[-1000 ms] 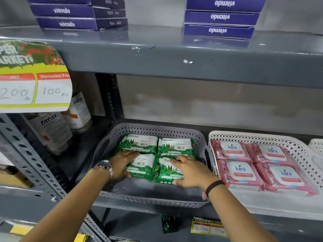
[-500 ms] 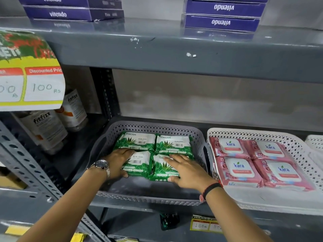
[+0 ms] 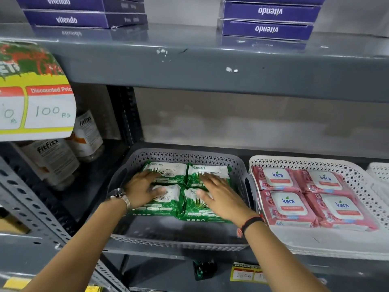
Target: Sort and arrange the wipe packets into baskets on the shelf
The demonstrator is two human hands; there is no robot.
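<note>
Grey basket (image 3: 240,165), left hand (image 3: 143,186) and right hand (image 3: 221,197) flat, grip apart, partly hiding green packets (image 3: 168,171)

The shelf (image 3: 210,66) is grey painted metal, smooth with a dull sheen and chipped white at a few spots. The grey basket (image 3: 181,157) and the white basket (image 3: 305,163) at its 3 o'clock are perforated matt plastic. The green Origami packets (image 3: 168,171) and pink Kara packets (image 3: 315,197) are glossy plastic film. The purple Vitendo boxes (image 3: 267,28) at 12 o'clock look like satin cardboard. The price tag (image 3: 48,110) at 9 o'clock is curled glossy paper.
</note>
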